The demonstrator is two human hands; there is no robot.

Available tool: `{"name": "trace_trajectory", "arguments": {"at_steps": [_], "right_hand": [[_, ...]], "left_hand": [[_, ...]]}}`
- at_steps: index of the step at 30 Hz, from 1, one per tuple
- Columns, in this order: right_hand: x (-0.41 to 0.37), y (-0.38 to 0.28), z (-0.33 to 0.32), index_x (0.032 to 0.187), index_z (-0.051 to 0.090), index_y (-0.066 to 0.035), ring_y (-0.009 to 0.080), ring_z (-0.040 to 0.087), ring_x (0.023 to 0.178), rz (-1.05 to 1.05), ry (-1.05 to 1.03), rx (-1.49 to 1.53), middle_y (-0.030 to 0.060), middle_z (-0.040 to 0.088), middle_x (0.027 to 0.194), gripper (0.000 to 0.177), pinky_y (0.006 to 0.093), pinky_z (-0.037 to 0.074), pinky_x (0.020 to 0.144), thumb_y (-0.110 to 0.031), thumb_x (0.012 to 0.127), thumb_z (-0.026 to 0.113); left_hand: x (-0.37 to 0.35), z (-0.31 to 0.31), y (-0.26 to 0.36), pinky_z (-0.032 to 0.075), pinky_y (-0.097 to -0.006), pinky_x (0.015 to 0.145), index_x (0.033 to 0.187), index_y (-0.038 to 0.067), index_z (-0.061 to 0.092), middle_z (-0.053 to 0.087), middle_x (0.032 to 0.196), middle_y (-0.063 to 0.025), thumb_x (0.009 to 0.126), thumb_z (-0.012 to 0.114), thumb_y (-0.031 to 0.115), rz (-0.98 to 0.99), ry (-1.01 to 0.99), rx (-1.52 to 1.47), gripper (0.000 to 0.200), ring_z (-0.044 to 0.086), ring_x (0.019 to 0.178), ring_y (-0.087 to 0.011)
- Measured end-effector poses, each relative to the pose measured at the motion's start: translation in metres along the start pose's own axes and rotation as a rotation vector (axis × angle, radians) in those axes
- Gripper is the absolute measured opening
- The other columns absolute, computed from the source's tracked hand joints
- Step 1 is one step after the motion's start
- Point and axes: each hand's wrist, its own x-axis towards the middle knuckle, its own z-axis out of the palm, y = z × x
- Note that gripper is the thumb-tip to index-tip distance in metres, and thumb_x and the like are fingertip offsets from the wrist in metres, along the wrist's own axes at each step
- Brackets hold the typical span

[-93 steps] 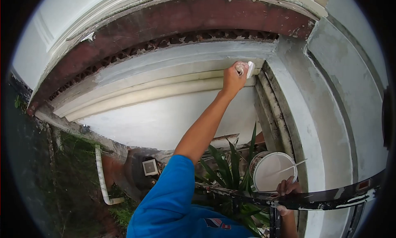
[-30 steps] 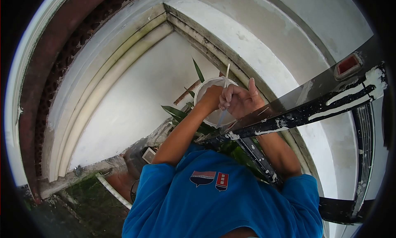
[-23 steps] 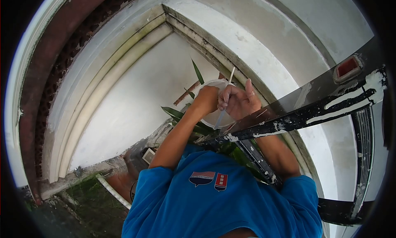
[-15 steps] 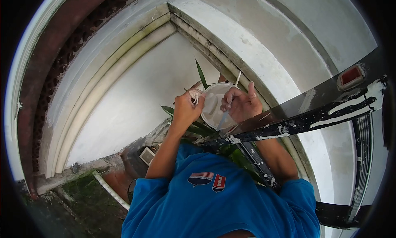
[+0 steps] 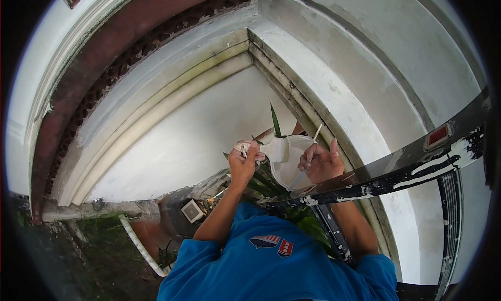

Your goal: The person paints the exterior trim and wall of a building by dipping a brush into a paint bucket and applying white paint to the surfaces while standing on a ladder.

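My left hand [image 5: 241, 164] is closed around the handle of a wide, paint-covered paintbrush [image 5: 275, 149]. Its pale bristles point right, at the left rim of a white bucket [image 5: 284, 173]. Over the bucket's right side is my right hand [image 5: 322, 164], fingers curled and thumb raised. A thin blue-grey strip [image 5: 297, 180] runs down from its fingertips across the bucket; what it belongs to I cannot make out. Behind the right hand, a thin white stick [image 5: 317, 133] stands up at the rim. The black rail hides part of my right wrist.
A black, paint-splashed rail [image 5: 365, 183] with a red reflector [image 5: 438, 137] crosses in front of my right arm. Stained ledges [image 5: 209, 74] meet at a corner above a white panel [image 5: 209, 128]. Spiky leaves [image 5: 275, 121] grow beside the bucket. A small square lamp-like box [image 5: 192, 210] sits lower left.
My left hand has turned, and the paintbrush's bristles now show beside the bucket's rim. The whole view has shifted, placing the hands and bucket lower and further right. My right hand keeps its pose.
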Motion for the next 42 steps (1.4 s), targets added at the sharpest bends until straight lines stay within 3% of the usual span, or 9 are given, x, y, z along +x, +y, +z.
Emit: {"name": "trace_trajectory", "arguments": {"at_steps": [8, 15, 21, 25, 28, 32, 36, 39, 42], "right_hand": [[0.001, 0.004, -0.005, 0.077, 0.05, -0.002, 0.0175, 0.039, 0.067, 0.0, -0.037, 0.019, 0.0051, 0.043, 0.07, 0.07, 0.032, 0.034, 0.068, -0.067, 0.089, 0.027], [0.005, 0.009, -0.013, 0.077, 0.051, -0.002, 0.0164, 0.04, 0.067, -0.002, -0.014, 0.025, 0.0043, 0.043, 0.071, 0.067, 0.0319, 0.035, 0.067, -0.063, 0.091, 0.028], [0.005, 0.011, -0.019, 0.074, 0.05, -0.003, 0.0183, 0.04, 0.064, -0.006, 0.066, -0.009, 0.0043, 0.041, 0.067, 0.067, 0.0338, 0.035, 0.066, -0.066, 0.089, 0.031], [0.004, 0.01, -0.028, 0.075, 0.048, -0.004, 0.0177, 0.039, 0.064, -0.012, 0.071, -0.017, 0.0035, 0.04, 0.067, 0.067, 0.0331, 0.034, 0.067, -0.066, 0.089, 0.028], [0.003, 0.01, -0.036, 0.078, 0.051, -0.002, 0.0154, 0.039, 0.066, -0.017, 0.007, 0.023, 0.0027, 0.041, 0.073, 0.066, 0.031, 0.036, 0.067, -0.063, 0.091, 0.029], [0.006, 0.012, -0.031, 0.077, 0.049, -0.003, 0.0166, 0.039, 0.064, -0.016, 0.068, 0.002, 0.0036, 0.04, 0.068, 0.066, 0.0318, 0.035, 0.066, -0.064, 0.091, 0.027], [0.003, 0.016, -0.032, 0.076, 0.048, -0.003, 0.0171, 0.039, 0.063, 0.004, 0.105, -0.037, 0.0042, 0.04, 0.065, 0.066, 0.0324, 0.035, 0.066, -0.064, 0.091, 0.027], [0.004, 0.016, -0.03, 0.076, 0.048, -0.003, 0.0175, 0.039, 0.063, 0.017, 0.095, -0.048, 0.0048, 0.04, 0.065, 0.067, 0.0325, 0.035, 0.066, -0.065, 0.09, 0.027], [0.006, 0.017, -0.026, 0.075, 0.048, -0.003, 0.018, 0.039, 0.063, 0.035, 0.076, -0.071, 0.0055, 0.041, 0.065, 0.067, 0.0326, 0.035, 0.066, -0.065, 0.09, 0.028]], "left_hand": [[0.128, 0.009, 0.096, 0.057, -0.0336, 0.071, 0.101, -0.005, 0.052, 0.062, 0.089, -0.0143, 0.091, 0.058, 0.014, 0.489, 0.169, -0.135, 0.022, 0.065, 0.073, -0.0226], [0.27, -0.006, 0.141, 0.058, -0.0319, 0.063, 0.096, -0.006, 0.051, 0.06, 0.082, -0.0124, 0.089, 0.056, 0.005, 0.491, 0.354, -0.36, 0.014, 0.063, 0.066, -0.0206], [0.326, -0.088, 0.121, 0.058, -0.0325, 0.054, 0.084, -0.007, 0.05, 0.059, 0.073, -0.0109, 0.086, 0.056, 0.0, 0.435, 0.669, -0.045, 0.009, 0.06, 0.06, -0.0181], [0.295, -0.161, 0.134, 0.052, -0.0306, 0.049, 0.076, -0.004, 0.053, 0.062, 0.067, -0.0106, 0.083, 0.061, 0.006, 0.566, 0.808, 0.146, 0.015, 0.062, 0.056, -0.0178], [0.252, -0.212, 0.156, 0.051, -0.0322, 0.052, 0.071, -0.002, 0.056, 0.063, 0.06, -0.0104, 0.082, 0.061, 0.019, 0.514, 1.03, 0.625, 0.025, 0.063, 0.053, -0.0185], [0.224, -0.187, 0.182, 0.05, -0.0351, 0.056, 0.071, -0.001, 0.056, 0.063, 0.06, -0.0119, 0.083, 0.06, 0.024, 0.614, 1.119, 0.717, 0.028, 0.063, 0.054, -0.0212], [0.26, -0.125, 0.164, 0.047, -0.0432, 0.06, 0.075, 0.002, 0.055, 0.064, 0.067, -0.0178, 0.084, 0.059, 0.026, 0.813, 1.072, 0.951, 0.026, 0.063, 0.061, -0.0345], [0.3, -0.054, 0.142, 0.046, -0.0473, 0.062, 0.081, 0.002, 0.057, 0.062, 0.072, -0.0196, 0.08, 0.061, 0.018, 0.909, 0.74, 1.016, 0.017, 0.06, 0.067, -0.0392], [0.322, 0.012, 0.127, 0.047, -0.0485, 0.067, 0.094, 0.001, 0.057, 0.061, 0.078, -0.0212, 0.078, 0.061, 0.016, 0.899, 0.576, 1.104, 0.022, 0.06, 0.073, -0.0394]]}}
